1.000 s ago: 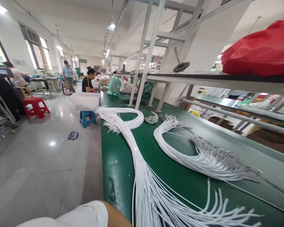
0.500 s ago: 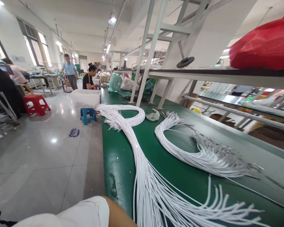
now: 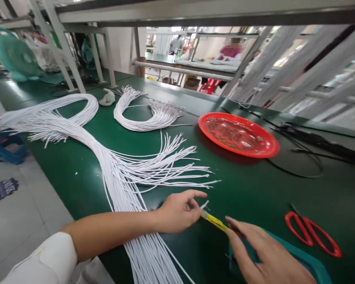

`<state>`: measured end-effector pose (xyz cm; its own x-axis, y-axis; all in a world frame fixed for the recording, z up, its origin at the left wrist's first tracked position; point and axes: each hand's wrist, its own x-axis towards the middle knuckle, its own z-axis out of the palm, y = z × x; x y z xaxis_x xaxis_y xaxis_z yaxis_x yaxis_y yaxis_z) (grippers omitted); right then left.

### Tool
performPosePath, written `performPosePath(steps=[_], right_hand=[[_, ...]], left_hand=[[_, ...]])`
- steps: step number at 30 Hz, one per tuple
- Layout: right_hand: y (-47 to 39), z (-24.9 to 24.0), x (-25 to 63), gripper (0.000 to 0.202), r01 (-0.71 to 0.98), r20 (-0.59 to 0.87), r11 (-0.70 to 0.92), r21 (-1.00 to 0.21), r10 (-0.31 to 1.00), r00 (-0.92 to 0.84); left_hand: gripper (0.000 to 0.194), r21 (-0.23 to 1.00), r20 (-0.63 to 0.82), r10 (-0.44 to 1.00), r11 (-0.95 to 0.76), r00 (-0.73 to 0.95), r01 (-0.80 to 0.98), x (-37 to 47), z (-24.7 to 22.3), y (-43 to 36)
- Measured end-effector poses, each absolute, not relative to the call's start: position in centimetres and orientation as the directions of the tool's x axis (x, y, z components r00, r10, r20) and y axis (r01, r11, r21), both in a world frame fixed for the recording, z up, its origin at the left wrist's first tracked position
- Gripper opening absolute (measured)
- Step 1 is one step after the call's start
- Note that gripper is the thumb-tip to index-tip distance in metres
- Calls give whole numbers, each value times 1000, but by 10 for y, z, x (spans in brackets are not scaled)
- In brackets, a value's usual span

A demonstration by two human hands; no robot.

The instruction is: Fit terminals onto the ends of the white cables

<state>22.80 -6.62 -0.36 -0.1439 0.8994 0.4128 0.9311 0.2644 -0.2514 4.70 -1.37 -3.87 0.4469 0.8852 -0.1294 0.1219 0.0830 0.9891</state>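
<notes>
My left hand [image 3: 180, 211] reaches over a long bundle of white wires [image 3: 118, 177], its thumb and fingers pinched at the clear end of a thin yellow piece [image 3: 215, 222] and its index finger stretched out. A short white wire tip [image 3: 205, 204] shows beside those fingertips. The yellow piece's other end meets the fingertips of my right hand [image 3: 263, 248], whose thumb and finger close around it. A teal tray [image 3: 310, 262] lies partly hidden under my right hand. What exactly the yellow piece is, I cannot make out.
Red-handled scissors [image 3: 312, 232] lie at the right. Beyond them are a red plate [image 3: 272, 149] with small bits in it and black cables [image 3: 322, 142]. A second curved wire bundle [image 3: 133, 125] and a green fan [image 3: 13, 53] stand farther back, under a shelf frame [image 3: 177, 15].
My view has turned right and down toward the bench. Both hands have come into view with the yellow piece between them; the scissors, red plate and teal tray now show too.
</notes>
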Motion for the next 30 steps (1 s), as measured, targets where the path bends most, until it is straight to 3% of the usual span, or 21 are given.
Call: performPosePath(steps=[3, 6, 9, 14, 17, 23, 27, 30], right_hand=[[-59, -7, 235, 36, 928, 426, 371, 21, 837, -344], [-57, -17, 238, 26, 912, 335, 398, 100, 849, -408], [-55, -14, 233, 22, 921, 270, 387, 49, 883, -385], [-46, 0, 212, 25, 920, 208, 349, -178, 927, -312], [-41, 1, 199, 25, 908, 206, 340, -246, 933, -294], [-43, 6, 202, 27, 900, 380, 412, -141, 862, -335], [-48, 3, 225, 24, 942, 318, 329, -64, 902, -293], [-49, -1, 234, 25, 941, 186, 338, 12, 924, -334]], left_hand=[[49, 986, -118, 847, 39, 518, 161, 44, -36, -15], [42, 981, -135, 818, 31, 560, 190, 43, -37, -14], [39, 985, -143, 827, 66, 543, 159, 45, -40, -13], [37, 994, -107, 847, 78, 521, 77, 46, -39, -12], [36, 995, -96, 844, 65, 528, 76, 46, -38, -13], [35, 984, -117, 862, 36, 493, 172, 46, -36, -15], [41, 983, -158, 862, 89, 482, 163, 46, -40, -12], [42, 979, -195, 846, 142, 496, 143, 46, -42, -10]])
